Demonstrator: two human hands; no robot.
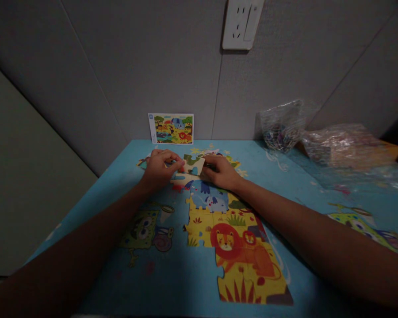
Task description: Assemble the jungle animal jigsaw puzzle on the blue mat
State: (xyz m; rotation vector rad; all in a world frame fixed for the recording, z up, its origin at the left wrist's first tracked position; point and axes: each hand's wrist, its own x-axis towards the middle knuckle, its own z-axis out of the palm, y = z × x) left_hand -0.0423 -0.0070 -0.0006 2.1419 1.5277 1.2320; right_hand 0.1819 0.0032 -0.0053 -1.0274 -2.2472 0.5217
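Spanning the space between two hands over the far part of the table [192, 282], a puzzle piece [196, 168] looks light, thin and stiff, likely card; its knobs could bend, so the plain edges suit a fingertip pinch. At its nine o'clock the left hand [162, 168] pinches one end; at three, the right hand [223, 172] pinches the other. Toward five o'clock lies the joined puzzle section [225, 221]. Beyond, a picture card [173, 128] stands at eleven and a clear plastic bag [281, 128] toward two.
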